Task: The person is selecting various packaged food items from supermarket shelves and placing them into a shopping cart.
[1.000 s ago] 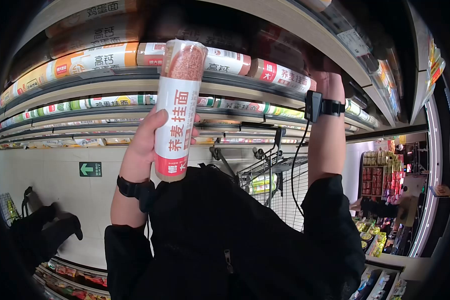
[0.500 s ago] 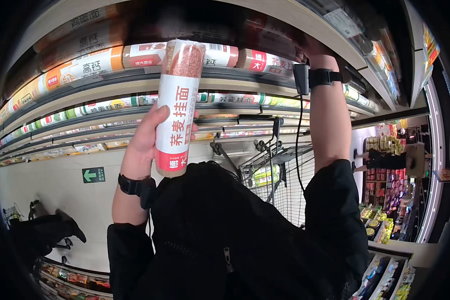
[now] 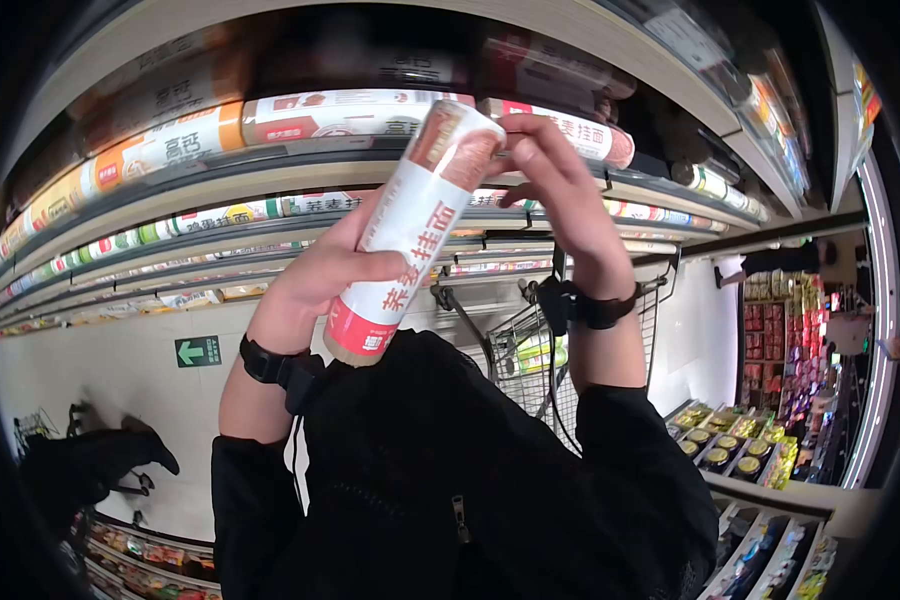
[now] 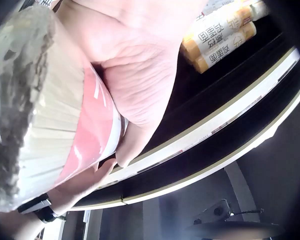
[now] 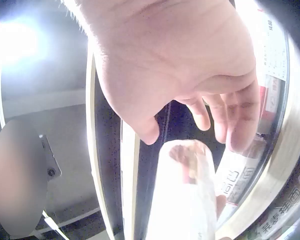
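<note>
My left hand (image 3: 325,275) grips the lower part of a noodle roll (image 3: 425,225) with a white, red and brown wrapper, held tilted to the upper right. In the left wrist view the thumb and palm of the left hand (image 4: 135,65) wrap the roll (image 4: 65,115), its flat end close to the camera. My right hand (image 3: 570,200) is at the roll's upper end, fingers spread and bent loosely; in the right wrist view the hand (image 5: 185,65) hovers over the top of the roll (image 5: 182,195), with a gap between.
Shelves of similar packs (image 3: 320,115) run across in front, with lower tiers beneath. A shopping cart (image 3: 530,375) holding green-and-white packs stands below at the right. Another person (image 3: 100,460) is at the lower left; stacked goods (image 3: 770,340) stand at the far right.
My right hand has come out of the shelf and moved left to the roll's upper end. The roll in my left hand has tilted to the right.
</note>
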Tool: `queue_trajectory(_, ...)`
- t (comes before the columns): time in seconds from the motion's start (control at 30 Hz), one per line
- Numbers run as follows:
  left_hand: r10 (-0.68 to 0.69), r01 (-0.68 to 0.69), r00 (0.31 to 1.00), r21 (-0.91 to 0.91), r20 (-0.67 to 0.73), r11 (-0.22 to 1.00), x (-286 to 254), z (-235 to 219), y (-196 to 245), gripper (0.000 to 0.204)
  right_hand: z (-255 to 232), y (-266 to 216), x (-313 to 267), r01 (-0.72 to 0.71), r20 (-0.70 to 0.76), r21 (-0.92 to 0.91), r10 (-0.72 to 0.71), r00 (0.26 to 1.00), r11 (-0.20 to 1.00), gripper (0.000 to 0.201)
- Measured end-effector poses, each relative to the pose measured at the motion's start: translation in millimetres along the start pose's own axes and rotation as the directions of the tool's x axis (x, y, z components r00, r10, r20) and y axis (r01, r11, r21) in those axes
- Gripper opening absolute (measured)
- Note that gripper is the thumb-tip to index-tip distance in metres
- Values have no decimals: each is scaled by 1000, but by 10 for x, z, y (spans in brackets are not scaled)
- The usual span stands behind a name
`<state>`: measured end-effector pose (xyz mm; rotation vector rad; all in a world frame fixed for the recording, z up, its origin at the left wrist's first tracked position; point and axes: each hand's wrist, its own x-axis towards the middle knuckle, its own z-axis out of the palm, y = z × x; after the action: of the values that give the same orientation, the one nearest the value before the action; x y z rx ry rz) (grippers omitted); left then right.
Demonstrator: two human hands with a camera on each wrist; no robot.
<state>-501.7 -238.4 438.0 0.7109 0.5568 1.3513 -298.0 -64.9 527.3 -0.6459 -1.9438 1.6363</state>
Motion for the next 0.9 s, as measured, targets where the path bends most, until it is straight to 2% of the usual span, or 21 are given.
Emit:
queue_trajectory(0.03, -16, 16, 1000, 9, 13, 1000, 72, 58, 8, 98, 90, 78, -25, 67, -3, 30, -67, 998, 997, 39)
queue_trajectory(0.07, -40, 37, 999, 70, 31, 997, 116, 103, 9, 100, 29, 65, -56, 17, 25, 52, -18, 1000, 999, 46)
queue_trajectory(0.1, -53, 47, 998, 125, 42, 991, 127, 142, -3, 102, 92, 107, -59, -33, 93, 243, 10, 996, 970, 44)
queue_trajectory(0.13, -95, 82, 994, 219, 49, 972, 118, 196, 20, 102, 119, 135, -48, -18, 97, 260, -8, 995, 965, 44)
queue_trajectory(0.17, -100, 86, 994, 222, 54, 971, 118, 229, 11, 102, 107, 152, -49, -3, 100, 278, -26, 995, 961, 43)
queue_trajectory(0.23, -197, 195, 980, 142, 0, 971, 261, 304, 52, 91, -43, 172, -100, 25, 23, 321, -34, 999, 947, 42)
queue_trajectory(0.3, -220, 211, 975, 194, 27, 958, 339, 294, 95, 88, -148, 216, -156, 46, -27, 363, -38, 999, 931, 40)
queue_trajectory(0.37, -160, 131, 972, 169, 170, 977, 314, 202, 148, 89, -186, 268, -245, 198, -194, 459, -120, 974, 866, 39)
queue_trajectory(0.4, -152, 99, 967, 250, 204, 963, 368, 177, 208, 87, -235, 267, -215, 232, -196, 466, -155, 968, 854, 39)
queue_trajectory(0.43, -66, -55, 950, 372, 305, 927, 329, 141, 281, 88, -408, 261, -256, 251, -261, 528, -126, 957, 811, 42)
queue_trajectory(0.5, -76, -9, 978, 404, 193, 915, 186, 227, 422, 96, -550, 176, -239, 327, -408, 519, -107, 907, 790, 46)
queue_trajectory(0.53, -74, -17, 976, 415, 203, 909, 210, 257, 416, 96, -592, 105, -268, 308, -397, 491, -105, 912, 815, 49)
queue_trajectory(0.57, 0, -31, 998, 457, 67, 889, 262, 293, 376, 93, -569, 77, -263, 277, -441, 491, -38, 896, 826, 51)
queue_trajectory(0.6, 85, -39, 994, 493, -72, 869, 308, 334, 336, 90, -598, 93, -220, 280, -448, 479, -43, 893, 832, 52)
queue_trajectory(0.63, 93, -47, 993, 500, -67, 865, 357, 374, 330, 90, -622, 101, -177, 284, -454, 466, -49, 890, 838, 52)
queue_trajectory(0.7, 230, -156, 968, 486, -96, 860, 485, 425, 344, 80, -658, 61, -136, 319, -501, 439, -66, 863, 840, 50)
queue_trajectory(0.73, 312, -233, 940, 413, -135, 881, 619, 398, 332, 76, -660, 48, -121, 342, -548, 416, -68, 833, 843, 48)
queue_trajectory(0.77, 467, -377, 876, 428, -123, 821, 762, 449, 282, 70, -793, 201, -40, 368, -618, 369, -70, 783, 853, 43)
queue_trajectory(0.87, 529, -407, 841, 514, -112, 755, 940, 510, 353, 63, -895, 166, 68, 371, -667, 310, -78, 741, 876, 39)
queue_trajectory(0.9, 589, -434, 794, 541, -147, 720, 1025, 526, 334, 56, -895, 101, 98, 330, -680, 188, -120, 723, 925, 38)
